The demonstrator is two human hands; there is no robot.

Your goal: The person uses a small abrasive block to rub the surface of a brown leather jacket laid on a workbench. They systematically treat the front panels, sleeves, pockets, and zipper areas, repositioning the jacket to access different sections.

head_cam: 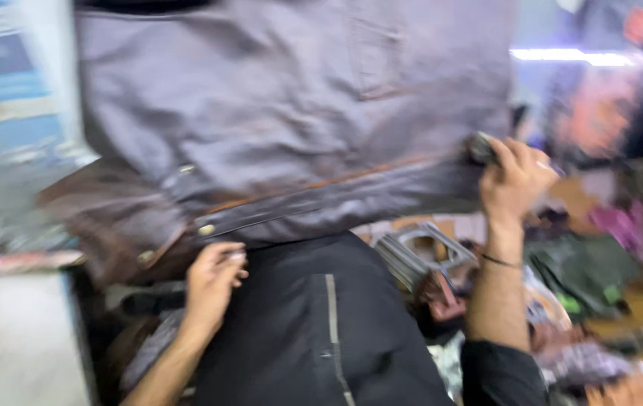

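Right hand (pixel 513 180) clamps the grey jacket (pixel 291 113) at its hem corner; left hand (pixel 212 282) pinches below the snap edge. Soft, floppy, probably weighty; hem grips suit.

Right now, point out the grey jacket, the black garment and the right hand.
grey jacket (pixel 284 105), head view, middle of its back panel.
black garment (pixel 299 323), head view, cloth left of its pale zip line.
right hand (pixel 515 180), head view, back of the hand, gripping the jacket's hem.
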